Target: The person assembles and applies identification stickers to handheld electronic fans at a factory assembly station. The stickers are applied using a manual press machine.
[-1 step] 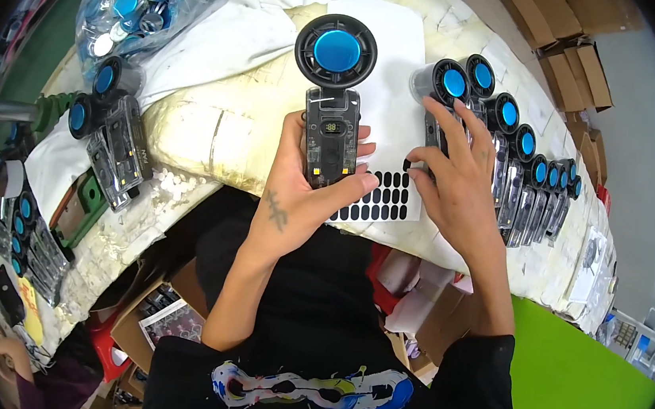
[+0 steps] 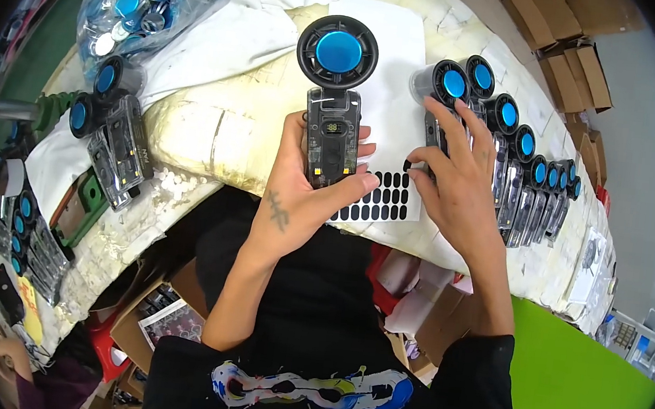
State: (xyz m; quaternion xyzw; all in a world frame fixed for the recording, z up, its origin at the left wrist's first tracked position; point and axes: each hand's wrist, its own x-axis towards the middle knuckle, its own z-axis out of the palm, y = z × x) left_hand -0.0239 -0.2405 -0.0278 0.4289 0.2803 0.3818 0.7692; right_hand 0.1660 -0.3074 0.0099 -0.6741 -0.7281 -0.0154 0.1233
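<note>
Upright in my left hand is a handheld fan with a smoky see-through handle and a round black head with a blue disc in its middle. My fingers wrap round the handle from behind, and the thumb lies across its lower right edge. Just right of it, a white sheet bears rows of black oval stickers. My right hand pinches one small black sticker between thumb and index finger, above the sheet's upper right corner. Its other fingers reach over the nearest fan in the row.
A row of similar fans runs along the right side. More fans lie at the left, near a clear bag of blue and silver discs. A white cloth covers part of the table. At far lower left shows another person's hand.
The fan in my left hand has shifted very slightly to the right. My right hand stays in place with the sticker.
</note>
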